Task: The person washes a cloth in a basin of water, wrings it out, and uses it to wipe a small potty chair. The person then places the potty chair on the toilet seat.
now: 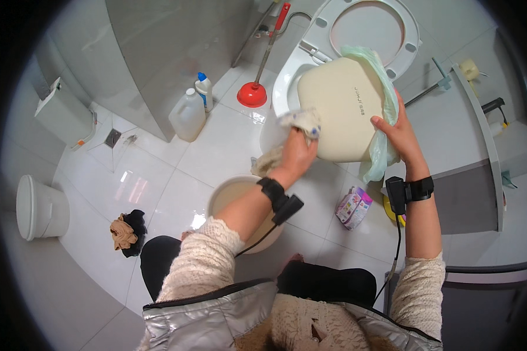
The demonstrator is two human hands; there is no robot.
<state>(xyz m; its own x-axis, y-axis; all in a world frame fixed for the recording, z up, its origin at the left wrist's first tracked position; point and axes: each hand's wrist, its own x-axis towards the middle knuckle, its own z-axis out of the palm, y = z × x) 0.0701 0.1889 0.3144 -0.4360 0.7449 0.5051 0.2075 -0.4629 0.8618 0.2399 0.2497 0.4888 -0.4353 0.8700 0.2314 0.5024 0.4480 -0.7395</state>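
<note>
A cream-coloured trash bin (336, 111) is tipped on its side in front of the toilet, a broad smooth face toward me. A pale green plastic bag (385, 88) is folded over its rim on the right. My right hand (401, 133) grips that rim through the bag, thumb on the bin's face. My left hand (298, 157) is closed on a pale cloth (301, 120) with blue spots, at the bin's left edge. More of the cloth hangs below the hand. Under my left forearm stands a round basin (215, 198) of cloudy liquid.
The toilet (282, 96) has its lid raised. Left of it are a red plunger (252, 95), a translucent jug (187, 117) and a blue-capped bottle (204, 90). A purple-and-white package (353, 208) lies right of the basin. Bundled clothes (126, 233) and a white bucket (41, 207) sit left.
</note>
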